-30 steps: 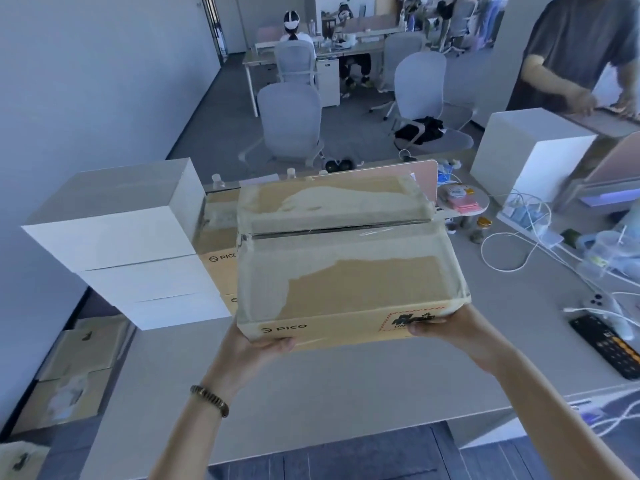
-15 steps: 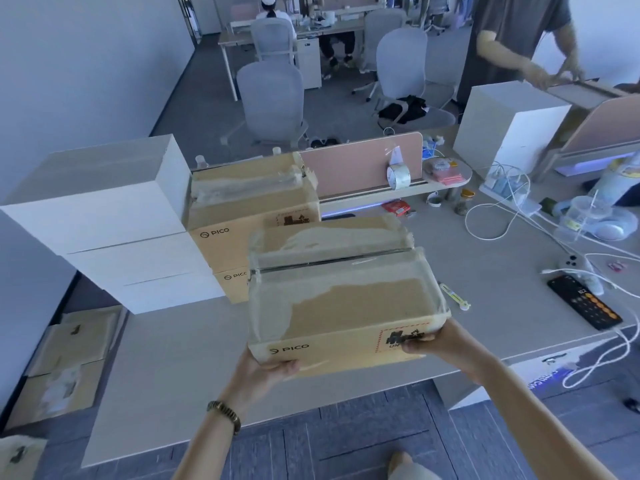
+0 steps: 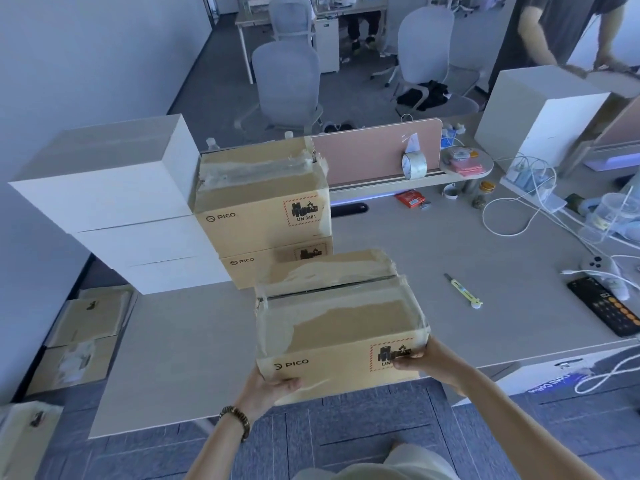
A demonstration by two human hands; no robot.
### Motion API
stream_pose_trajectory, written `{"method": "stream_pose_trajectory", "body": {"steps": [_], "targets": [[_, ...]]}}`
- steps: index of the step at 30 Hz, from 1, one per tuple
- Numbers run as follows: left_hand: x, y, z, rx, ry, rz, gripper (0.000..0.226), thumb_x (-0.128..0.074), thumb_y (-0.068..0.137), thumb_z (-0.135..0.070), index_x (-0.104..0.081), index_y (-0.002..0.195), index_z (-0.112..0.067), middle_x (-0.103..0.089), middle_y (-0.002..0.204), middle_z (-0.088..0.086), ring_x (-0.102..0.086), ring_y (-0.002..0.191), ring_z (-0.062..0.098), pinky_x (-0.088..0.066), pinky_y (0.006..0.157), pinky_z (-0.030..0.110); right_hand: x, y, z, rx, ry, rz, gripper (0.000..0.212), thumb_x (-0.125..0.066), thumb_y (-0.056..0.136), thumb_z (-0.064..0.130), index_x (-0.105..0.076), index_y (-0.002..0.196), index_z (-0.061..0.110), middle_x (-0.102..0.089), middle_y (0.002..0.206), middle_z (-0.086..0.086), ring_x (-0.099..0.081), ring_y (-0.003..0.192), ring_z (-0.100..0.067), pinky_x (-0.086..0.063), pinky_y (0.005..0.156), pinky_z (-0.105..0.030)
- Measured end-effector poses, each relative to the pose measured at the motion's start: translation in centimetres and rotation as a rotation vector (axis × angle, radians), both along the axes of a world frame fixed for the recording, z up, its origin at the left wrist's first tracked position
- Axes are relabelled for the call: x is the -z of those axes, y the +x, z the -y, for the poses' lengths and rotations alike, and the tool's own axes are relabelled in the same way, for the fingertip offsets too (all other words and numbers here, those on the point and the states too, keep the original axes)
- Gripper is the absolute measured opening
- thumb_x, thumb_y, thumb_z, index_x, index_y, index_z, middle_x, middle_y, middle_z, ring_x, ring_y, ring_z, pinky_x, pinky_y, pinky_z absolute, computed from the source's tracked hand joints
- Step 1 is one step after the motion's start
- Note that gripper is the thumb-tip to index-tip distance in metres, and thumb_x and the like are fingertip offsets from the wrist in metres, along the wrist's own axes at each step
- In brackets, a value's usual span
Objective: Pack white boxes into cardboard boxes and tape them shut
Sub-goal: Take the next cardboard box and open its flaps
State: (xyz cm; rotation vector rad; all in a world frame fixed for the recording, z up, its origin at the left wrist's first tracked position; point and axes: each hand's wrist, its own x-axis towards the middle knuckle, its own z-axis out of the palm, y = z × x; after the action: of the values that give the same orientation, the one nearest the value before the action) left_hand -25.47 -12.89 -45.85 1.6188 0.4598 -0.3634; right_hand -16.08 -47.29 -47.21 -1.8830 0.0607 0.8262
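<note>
A taped carton (image 3: 341, 320) sits between the two hands at the tabletop's (image 3: 180, 358) near edge, its front overhanging that edge. The left hand (image 3: 268, 389) clamps the carton's lower left front corner, thumb curled over the front face; the right hand (image 3: 424, 362) grips the lower right front corner, fingers curled over the label. The front face reads "PICO", and a red-hatched label beside it shows "UN" before the fingers cover the rest. Behind it, toward the far left corner, two more cartons are stacked (image 3: 263, 216); both read "PICO", and the upper one's label reads "UN 3481". That makes three cartons on the tabletop. Touching that stack on its left stand three white boxes (image 3: 114, 202), piled one on another. A tape roll (image 3: 414, 166) rests against the pink divider (image 3: 367, 150) at the far edge.
</note>
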Motion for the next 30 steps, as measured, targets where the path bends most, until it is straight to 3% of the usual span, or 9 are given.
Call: {"method": "stream_pose_trajectory", "body": {"steps": [7, 9, 13, 17, 19, 21, 24, 28, 30], "targets": [[3.2, 0.2, 0.1, -0.014, 0.039, -0.043, 0.05, -0.087, 0.065, 0.002, -0.068, 0.111, 0.0, -0.077, 0.102, 0.003, -0.072, 0.098, 0.014, -0.057, 0.075, 0.02, 3.3, 0.2, 0.3, -0.046, -0.09, -0.047, 0.047, -0.09, 0.067, 0.034, -0.071, 0.108, 0.023, -0.078, 0.098, 0.014, -0.071, 0.096, -0.002, -0.052, 0.1, -0.031], [3.9, 0.4, 0.0, -0.027, 0.033, -0.062, 0.059, -0.092, 0.057, -0.009, -0.069, 0.111, -0.002, -0.077, 0.102, 0.002, -0.072, 0.098, 0.014, -0.057, 0.077, 0.021, 3.8, 0.3, 0.2, -0.044, -0.095, -0.056, 0.041, -0.092, 0.068, 0.028, -0.072, 0.103, 0.024, -0.078, 0.098, 0.012, -0.071, 0.097, -0.005, -0.052, 0.102, -0.034], [4.8, 0.8, -0.2, -0.064, 0.039, -0.087, 0.095, -0.101, 0.029, -0.04, -0.068, 0.112, -0.007, -0.077, 0.102, 0.002, -0.072, 0.099, 0.016, -0.058, 0.083, 0.027, 5.2, 0.8, 0.5, 0.003, -0.086, -0.027, 0.086, -0.094, 0.029, 0.064, -0.072, 0.101, 0.024, -0.078, 0.096, 0.01, -0.072, 0.098, -0.01, -0.053, 0.097, -0.033], [5.8, 1.3, 0.0, -0.068, 0.055, -0.11, 0.082, -0.099, 0.038, -0.022, -0.067, 0.111, -0.005, -0.078, 0.093, 0.0, -0.073, 0.09, 0.011, -0.058, 0.073, 0.023, 5.4, 1.0, 0.5, -0.015, -0.151, -0.025, 0.067, -0.098, 0.051, 0.042, -0.072, 0.111, 0.023, -0.078, 0.094, 0.015, -0.072, 0.095, -0.006, -0.055, 0.095, -0.031], [6.2, 1.6, 0.1, -0.072, 0.045, -0.117, 0.08, -0.095, 0.041, -0.014, -0.065, 0.114, -0.003, -0.078, 0.094, 0.002, -0.072, 0.091, 0.012, -0.058, 0.071, 0.022, 6.1, 1.3, 0.7, 0.007, -0.152, -0.03, 0.086, -0.097, 0.037, 0.056, -0.07, 0.113, 0.025, -0.078, 0.095, 0.015, -0.072, 0.096, -0.007, -0.055, 0.094, -0.033], [6.6, 1.8, 0.2, -0.083, 0.043, -0.123, 0.095, -0.1, 0.029, -0.027, -0.066, 0.114, -0.002, -0.078, 0.093, 0.002, -0.071, 0.096, 0.016, -0.059, 0.072, 0.023, 7.9, 1.5, 1.1, 0.009, -0.15, -0.026, 0.104, -0.09, 0.022, 0.072, -0.069, 0.114, 0.028, -0.077, 0.096, 0.014, -0.071, 0.097, -0.009, -0.056, 0.094, -0.035], [7.8, 1.8, 0.4, -0.092, 0.026, -0.096, 0.107, -0.101, 0.015, -0.044, -0.067, 0.11, -0.007, -0.078, 0.094, 0.001, -0.068, 0.103, 0.021, -0.059, 0.075, 0.024, 8.7, 1.4, 1.0, 0.017, -0.17, -0.018, 0.097, -0.092, 0.029, 0.066, -0.068, 0.115, 0.029, -0.077, 0.095, 0.014, -0.07, 0.097, -0.01, -0.056, 0.09, -0.033], [6.8, 2.0, 0.5, -0.055, 0.114, -0.102, 0.084, -0.1, 0.039, -0.024, -0.061, 0.111, -0.005, -0.071, 0.097, 0.0, -0.065, 0.105, 0.023, -0.057, 0.073, 0.019, 8.4, 1.6, 1.0, 0.025, -0.158, -0.028, 0.099, -0.093, 0.029, 0.065, -0.068, 0.117, 0.028, -0.077, 0.097, 0.013, -0.069, 0.1, -0.012, -0.054, 0.096, -0.037], [5.7, 1.9, 0.3, -0.001, 0.173, -0.104, 0.07, -0.093, 0.061, -0.01, -0.053, 0.118, -0.009, -0.063, 0.103, -0.007, -0.06, 0.105, 0.017, -0.054, 0.084, 0.02, 8.3, 1.9, 1.2, 0.013, -0.126, -0.002, 0.107, -0.09, 0.024, 0.073, -0.065, 0.119, 0.03, -0.076, 0.099, 0.015, -0.068, 0.102, -0.011, -0.052, 0.1, -0.042]]}}
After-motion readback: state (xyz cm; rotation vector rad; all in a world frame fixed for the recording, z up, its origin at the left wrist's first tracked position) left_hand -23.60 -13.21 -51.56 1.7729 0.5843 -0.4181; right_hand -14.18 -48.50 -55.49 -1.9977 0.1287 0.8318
